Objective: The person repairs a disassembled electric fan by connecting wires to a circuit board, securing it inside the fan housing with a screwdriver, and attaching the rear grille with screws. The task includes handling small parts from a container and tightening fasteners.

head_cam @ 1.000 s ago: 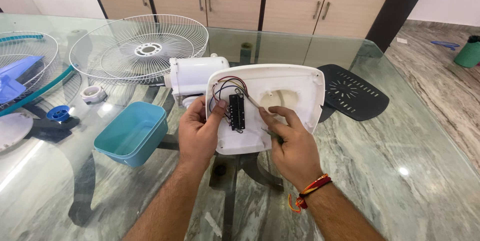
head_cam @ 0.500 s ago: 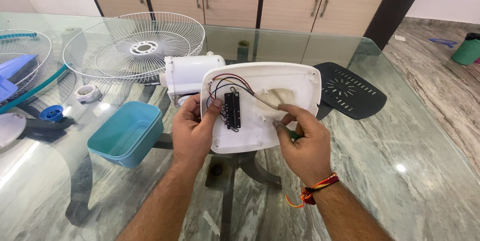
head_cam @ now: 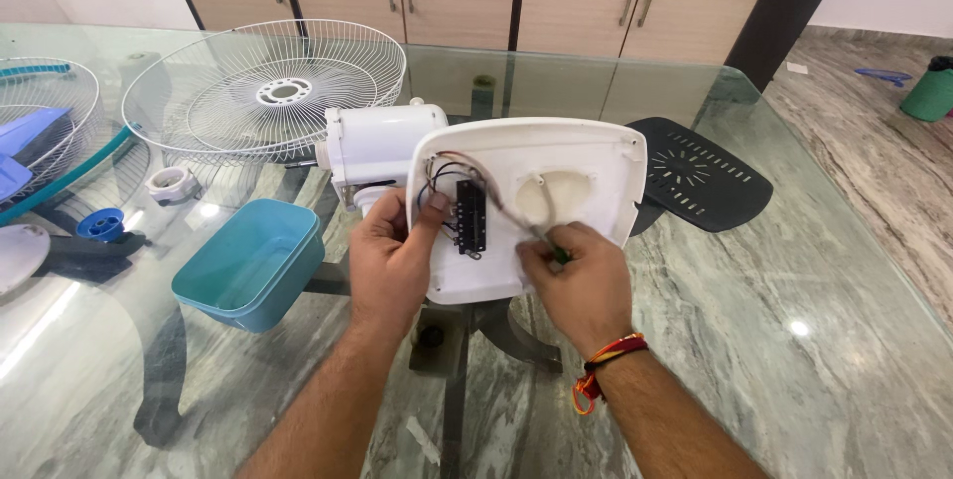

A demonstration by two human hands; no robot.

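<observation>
Teal plastic tub (head_cam: 248, 263) sits on the glass counter (head_cam: 794, 271), just left of the white fan base cover (head_cam: 556, 181). Behind the cover stand the wire fan guard (head_cam: 268, 92) and the white motor housing (head_cam: 382, 141). The left hand (head_cam: 389, 266) closes its grip on the cover's left edge, thumb near the black switch block (head_cam: 470, 216). The right hand (head_cam: 576, 280) closes its grip on a thin tool (head_cam: 541, 236) at the cover's lower middle. Right of the cover lies a black grille plate (head_cam: 700, 171).
</observation>
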